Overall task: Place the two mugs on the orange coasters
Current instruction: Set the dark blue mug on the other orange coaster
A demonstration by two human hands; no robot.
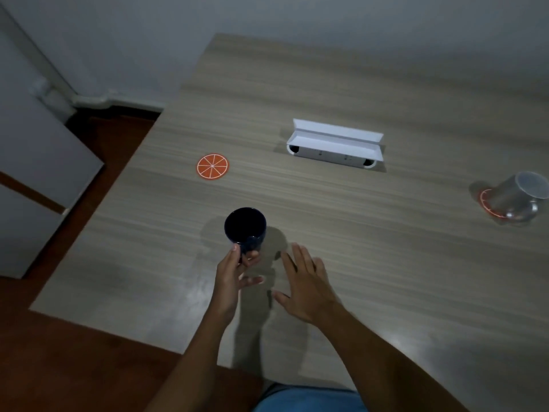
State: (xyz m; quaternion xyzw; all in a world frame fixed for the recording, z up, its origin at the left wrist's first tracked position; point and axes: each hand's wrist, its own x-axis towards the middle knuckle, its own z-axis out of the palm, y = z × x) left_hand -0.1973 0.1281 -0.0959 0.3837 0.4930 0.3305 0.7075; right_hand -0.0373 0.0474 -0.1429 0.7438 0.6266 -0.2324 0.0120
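Head view: left hand (230,273) has its grip closed on the handle of the dark blue ceramic mug (245,228), near-centre on the worktop (356,263); right hand (303,288) hovers wide open. Carry it level to the free orange-slice coaster (213,167), far-left, and centre it; the clear glass mug (518,197) already covers the right coaster (485,202).

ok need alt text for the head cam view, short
A person's left hand grips a dark blue mug by its handle above a wooden table, short of an empty orange coaster. The right hand hovers open; a silver mug sits on another coaster at far right.
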